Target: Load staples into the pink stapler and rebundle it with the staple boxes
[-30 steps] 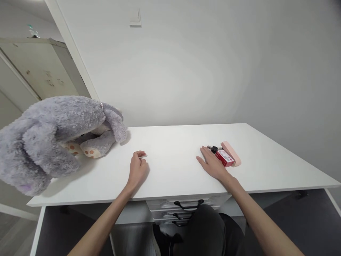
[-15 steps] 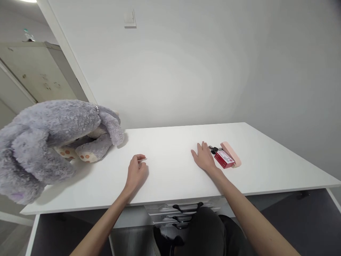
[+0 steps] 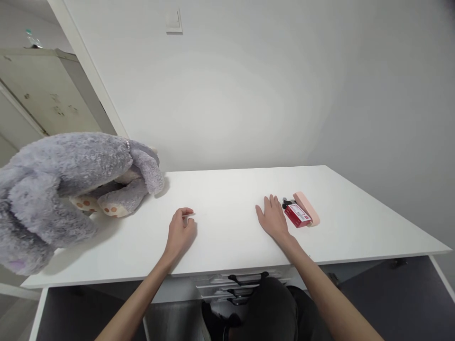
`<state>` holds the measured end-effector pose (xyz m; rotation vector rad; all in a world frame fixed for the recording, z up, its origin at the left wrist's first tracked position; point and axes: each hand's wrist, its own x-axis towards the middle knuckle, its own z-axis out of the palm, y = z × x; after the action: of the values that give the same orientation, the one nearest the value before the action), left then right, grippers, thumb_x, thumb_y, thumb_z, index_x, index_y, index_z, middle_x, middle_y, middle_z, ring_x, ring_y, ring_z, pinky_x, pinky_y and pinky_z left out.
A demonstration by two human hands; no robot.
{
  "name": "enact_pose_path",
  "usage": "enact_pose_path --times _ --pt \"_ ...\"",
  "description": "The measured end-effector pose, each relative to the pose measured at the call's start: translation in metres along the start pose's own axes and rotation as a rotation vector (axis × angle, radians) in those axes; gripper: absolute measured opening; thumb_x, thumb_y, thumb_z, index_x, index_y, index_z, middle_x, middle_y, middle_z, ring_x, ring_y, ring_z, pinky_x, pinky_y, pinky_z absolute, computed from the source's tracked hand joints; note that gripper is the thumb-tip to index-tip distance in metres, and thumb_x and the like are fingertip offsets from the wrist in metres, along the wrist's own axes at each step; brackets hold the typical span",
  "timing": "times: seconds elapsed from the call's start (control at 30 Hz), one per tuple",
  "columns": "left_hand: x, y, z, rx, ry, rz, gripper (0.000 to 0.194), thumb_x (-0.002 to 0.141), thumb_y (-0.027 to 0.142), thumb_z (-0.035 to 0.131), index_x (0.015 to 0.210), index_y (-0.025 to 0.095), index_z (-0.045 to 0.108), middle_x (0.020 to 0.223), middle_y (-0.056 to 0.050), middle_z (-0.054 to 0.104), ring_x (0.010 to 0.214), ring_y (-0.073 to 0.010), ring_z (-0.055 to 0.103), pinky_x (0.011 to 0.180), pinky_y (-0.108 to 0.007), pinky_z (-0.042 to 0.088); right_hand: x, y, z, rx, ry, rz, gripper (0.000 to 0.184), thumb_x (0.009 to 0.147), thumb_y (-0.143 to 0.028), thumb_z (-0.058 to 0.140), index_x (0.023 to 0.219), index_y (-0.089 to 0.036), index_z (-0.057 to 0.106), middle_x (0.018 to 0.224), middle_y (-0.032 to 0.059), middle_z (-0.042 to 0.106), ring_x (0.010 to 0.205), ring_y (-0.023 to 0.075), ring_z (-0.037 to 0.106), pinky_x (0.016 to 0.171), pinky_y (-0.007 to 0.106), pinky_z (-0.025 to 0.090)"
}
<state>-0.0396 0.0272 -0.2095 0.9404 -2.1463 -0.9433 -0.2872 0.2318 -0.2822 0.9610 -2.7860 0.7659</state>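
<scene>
My left hand [image 3: 182, 230] rests on its side on the white desk [image 3: 223, 194], fingers loosely curled. A gap shows between thumb and fingertips, with nothing I can make out in it. Palm down on the desk lies my right hand [image 3: 273, 219], its fingers stretched out and thumb apart. Just right of it is a small red and white box [image 3: 297, 215], tilted against other things. Small black objects [image 3: 286, 203], too small to name surely, lie at the box's far end. Along the box's right side sits a long pale pink case [image 3: 307, 208].
A large grey plush toy [image 3: 78, 161] slumps over the desk's left end. Below the desktop are drawers with black handles [image 3: 249, 279] and my knees [image 3: 273, 308]. A wall with a switch [image 3: 174, 21] stands behind; a cabinet [image 3: 39, 90] is at far left.
The view has shifted slightly. My right hand sits a little nearer to me relative to the red box. The gap between my left thumb and fingers looks slightly wider.
</scene>
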Motion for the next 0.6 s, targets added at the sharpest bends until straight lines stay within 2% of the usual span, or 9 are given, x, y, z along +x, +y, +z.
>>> enact_pose_path --times 0.17,0.33,0.47,0.6 --pt "-0.004 0.003 -0.003 0.015 -0.029 -0.002 0.024 0.082 0.021 0.050 0.103 0.022 0.063 0.113 -0.008 0.071 0.108 -0.0277 0.065 0.095 -0.041 0.048 -0.031 -0.007 -0.012 -0.018 -0.052 -0.081 0.070 0.106 -0.048 0.031 0.154 0.002 0.041 0.166 0.0256 0.030 0.159 0.0341 0.019 0.128 0.049 0.019" --pt "-0.014 0.012 -0.006 0.023 -0.145 0.050 0.019 0.085 0.027 0.053 0.097 0.023 0.067 0.104 -0.005 0.074 0.099 -0.0255 0.067 0.088 -0.035 0.049 -0.062 -0.018 -0.022 -0.009 -0.138 -0.323 0.070 0.108 -0.054 0.027 0.158 -0.006 0.040 0.169 0.0168 0.028 0.159 0.0283 0.020 0.130 0.047 0.018" --pt "-0.018 0.019 -0.006 0.009 -0.210 0.054 0.017 0.089 0.035 0.054 0.091 0.023 0.067 0.096 -0.004 0.076 0.090 -0.0237 0.068 0.083 -0.033 0.049 -0.067 -0.022 -0.026 0.006 -0.130 -0.342 0.067 0.108 -0.052 0.028 0.157 -0.008 0.041 0.169 0.0159 0.029 0.159 0.0283 0.022 0.129 0.050 0.021" --pt "-0.017 0.017 -0.005 0.011 -0.201 0.035 0.022 0.091 0.041 0.055 0.092 0.023 0.067 0.094 -0.004 0.076 0.086 -0.0230 0.068 0.080 -0.032 0.049 -0.065 -0.021 -0.026 0.012 -0.123 -0.343 0.064 0.108 -0.049 0.030 0.156 -0.008 0.044 0.168 0.0163 0.032 0.158 0.0294 0.024 0.129 0.050 0.020"
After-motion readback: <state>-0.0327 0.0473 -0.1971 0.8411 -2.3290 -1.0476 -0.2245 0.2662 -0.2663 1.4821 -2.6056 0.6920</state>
